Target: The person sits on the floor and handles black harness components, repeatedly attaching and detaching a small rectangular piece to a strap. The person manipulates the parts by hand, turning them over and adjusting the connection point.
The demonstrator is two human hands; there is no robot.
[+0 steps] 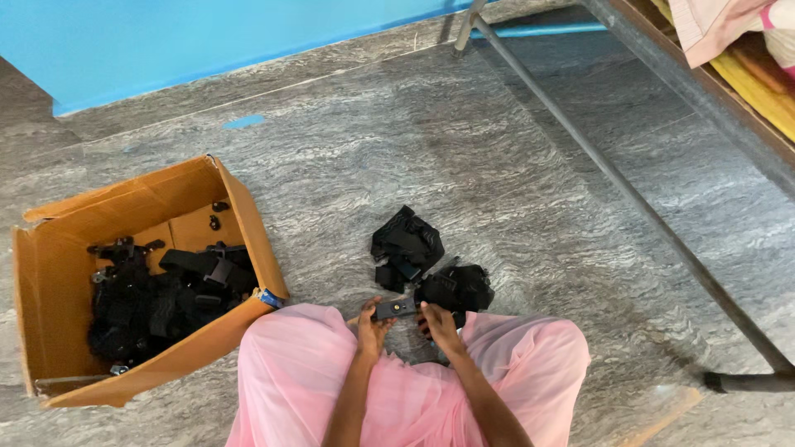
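I sit on the floor in a pink garment. A small black rectangular device [395,310] is held between both hands just above my knees. My left hand [370,328] grips its left end and my right hand [438,324] grips its right end. Right behind the device lie two bundles of black straps, one close to my right hand [455,286] and one a little farther away [406,242].
An open cardboard box [252,223] at my left holds several black strap assemblies [157,302]. A metal frame leg [613,178] runs diagonally across the grey stone floor at right, under a bed edge [712,91]. A blue wall [207,33] stands behind.
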